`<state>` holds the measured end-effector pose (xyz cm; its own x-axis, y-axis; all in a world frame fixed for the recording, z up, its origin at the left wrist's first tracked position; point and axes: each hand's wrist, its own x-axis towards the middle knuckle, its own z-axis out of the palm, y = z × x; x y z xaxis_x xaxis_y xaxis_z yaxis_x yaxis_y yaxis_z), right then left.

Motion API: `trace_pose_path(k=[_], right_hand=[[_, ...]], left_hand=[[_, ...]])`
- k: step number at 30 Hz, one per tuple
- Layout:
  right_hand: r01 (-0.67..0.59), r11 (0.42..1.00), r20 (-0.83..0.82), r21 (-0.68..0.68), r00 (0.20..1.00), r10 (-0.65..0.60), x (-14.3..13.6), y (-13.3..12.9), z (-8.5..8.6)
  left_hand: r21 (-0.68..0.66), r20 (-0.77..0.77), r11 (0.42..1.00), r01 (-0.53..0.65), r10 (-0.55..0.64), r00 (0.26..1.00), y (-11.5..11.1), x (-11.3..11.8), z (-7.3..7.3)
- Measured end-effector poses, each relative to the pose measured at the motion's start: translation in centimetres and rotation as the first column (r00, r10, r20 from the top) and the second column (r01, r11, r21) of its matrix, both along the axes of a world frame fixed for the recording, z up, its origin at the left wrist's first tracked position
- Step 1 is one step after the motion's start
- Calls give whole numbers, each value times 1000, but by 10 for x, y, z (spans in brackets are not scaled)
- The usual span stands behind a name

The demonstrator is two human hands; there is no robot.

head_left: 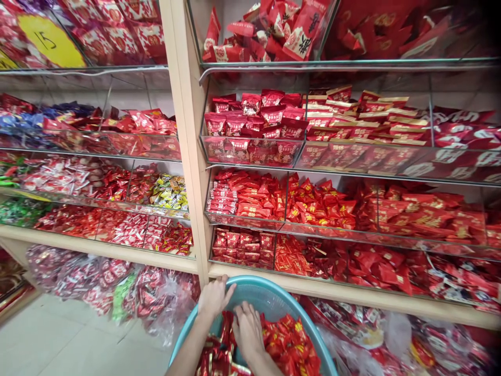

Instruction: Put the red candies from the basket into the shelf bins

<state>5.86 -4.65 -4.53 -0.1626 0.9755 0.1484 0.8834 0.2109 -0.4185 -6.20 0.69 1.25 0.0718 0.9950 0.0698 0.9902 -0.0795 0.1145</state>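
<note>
A round teal basin (270, 284) stands at the bottom centre against the shelf front, partly filled with small wrapped candies. My left hand (212, 298) grips its far left rim, with the thumb on the inner side. Inside the basin, my right hand (247, 328) lies palm down with its fingers somewhat apart, between two kinds of candy. Bright red packets with yellow print (293, 344) are heaped to its right. Darker red packets with gold edges (217, 360) lie to its left, partly behind my forearms. What is under the right palm is hidden.
Glass-fronted shelves with red candy packets (324, 206) rise ahead, divided by a wooden post (191, 156). More sweets (70, 177) fill the left shelves, below a yellow price tag (50, 42). Bulging plastic bags (156, 297) sit beneath the shelves on both sides, over a tiled floor (58, 334).
</note>
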Motion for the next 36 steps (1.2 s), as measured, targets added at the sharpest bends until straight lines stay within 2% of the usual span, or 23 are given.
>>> trace_pose_path(k=[3, 5, 6, 9, 12, 14, 16, 19, 22, 24, 28, 36], right_hand=[[-24, 1000, -71, 14, 997, 25, -1, -5, 6], [-42, 997, -152, 64, 987, 51, 3, -4, 26], [-58, 993, -198, 108, 977, 78, 7, -2, 42], [-111, 948, -298, 298, 933, 202, 24, 7, 110], [-117, 855, -289, 506, 911, 295, 47, 23, 189], [-105, 772, -227, 627, 924, 309, 61, 39, 234], [-66, 729, -163, 681, 957, 240, 72, 58, 270], [25, 749, -65, 663, 998, 24, 77, 87, 307], [97, 793, 79, 601, 981, -179, 71, 107, 327], [119, 807, 148, 579, 958, -247, 65, 115, 333], [151, 829, 177, 539, 942, -286, 55, 128, 336], [204, 862, 95, 463, 956, -277, 52, 139, 335]], left_hand=[[-7, 3, 1000, -7, 7, 1000, 1, 0, -1], [-10, 9, 1000, -7, 7, 1000, 2, -2, -4], [-11, 11, 1000, -3, 3, 1000, 2, -2, -5], [-6, 16, 1000, 13, -13, 1000, 4, -4, -10], [0, 14, 1000, 3, -3, 1000, 5, -6, -12], [1, 21, 1000, 2, -2, 1000, 4, -6, -11], [-2, 30, 1000, 4, -4, 1000, 4, -6, -10], [-1, 29, 1000, -1, 1, 1000, 2, -5, -9], [8, 28, 1000, 2, -2, 1000, 2, -6, -9], [20, 28, 1000, 5, -6, 1000, 3, -6, -11], [28, 29, 1000, 5, -6, 1000, 5, -8, -14], [33, 43, 999, 12, -13, 999, 3, -8, -14]])
